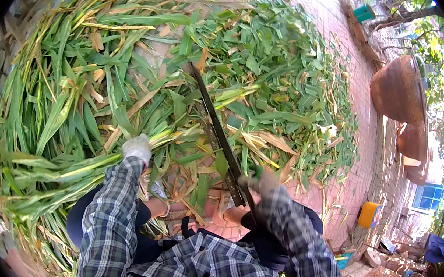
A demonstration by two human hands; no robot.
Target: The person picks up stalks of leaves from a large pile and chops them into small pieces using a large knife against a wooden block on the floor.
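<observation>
My left hand (137, 148), in a pale work glove, is closed around a bundle of green leafy stalks (93, 167). Their tips reach right towards a long dark hinged fodder cutter (220, 128), which lies slanted on the ground before me. Blurred by motion, my gloved right hand (264, 182) grips the handle at the cutter's near end; fingers and handle are partly unclear. The blade looks low against its base. Beyond the cutter, to the right, spreads a heap of chopped green leaves (273, 58). Long uncut stalks (54, 92) are piled on the left.
My feet stand apart on pink paving (218, 215), on both sides of the cutter's near end. A low brick edge runs along the right, with large brown clay pots (399, 90), a yellow container (370, 215) and a green pot (364, 13). Dry leaves (185, 183) litter the ground between my feet.
</observation>
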